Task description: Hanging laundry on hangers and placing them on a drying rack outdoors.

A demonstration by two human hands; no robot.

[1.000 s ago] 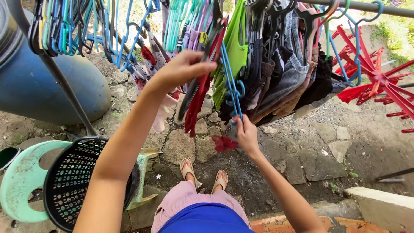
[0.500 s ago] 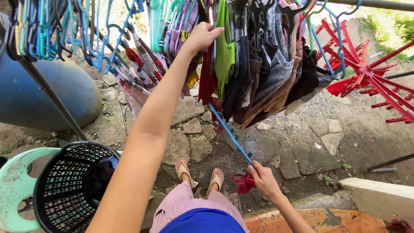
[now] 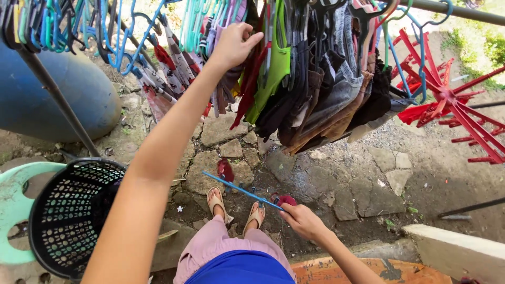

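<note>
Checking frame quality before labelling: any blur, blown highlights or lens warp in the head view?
Head view: grass at top right is washed out by sun; the ground under the hanging clothes lies in shade; the blue hanger in the right hand looks slightly smeared; wide-angle stretch on the left arm.

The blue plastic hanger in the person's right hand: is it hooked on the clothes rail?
No, the blue plastic hanger is held low in the right hand, above the feet, well below the rail.
</note>
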